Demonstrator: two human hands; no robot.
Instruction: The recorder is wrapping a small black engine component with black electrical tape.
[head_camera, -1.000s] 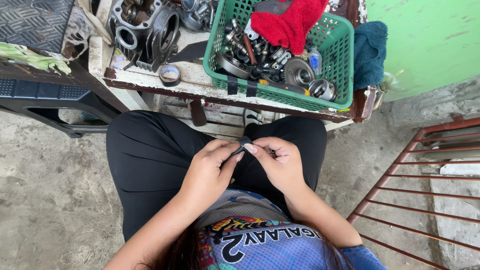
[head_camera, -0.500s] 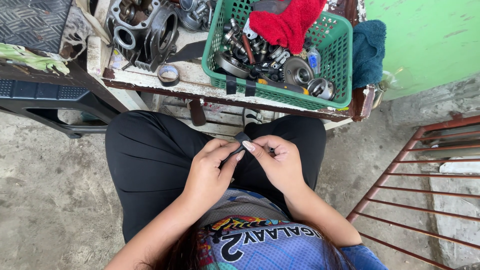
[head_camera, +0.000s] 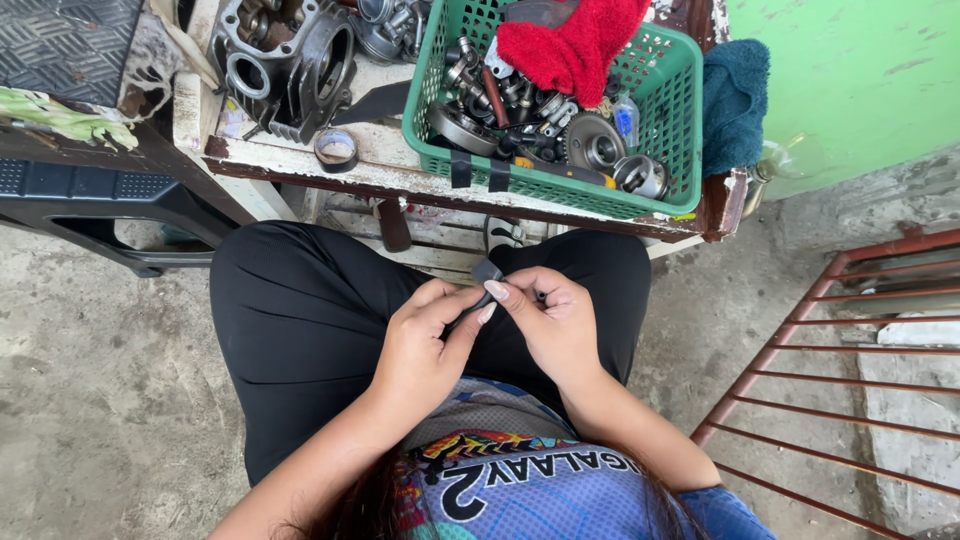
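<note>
Small dark part (head_camera: 486, 272), pinched between fingertips of left hand (head_camera: 425, 345) and right hand (head_camera: 550, 320) over the lap: best kept low, grip firm, fingers narrow.

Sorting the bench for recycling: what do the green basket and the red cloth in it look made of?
The green basket looks like moulded plastic: uniform glossy colour, lattice walls. The red cloth looks like terry or fleece fabric: soft, fuzzy, crumpled folds; exact fibre unclear.
</note>
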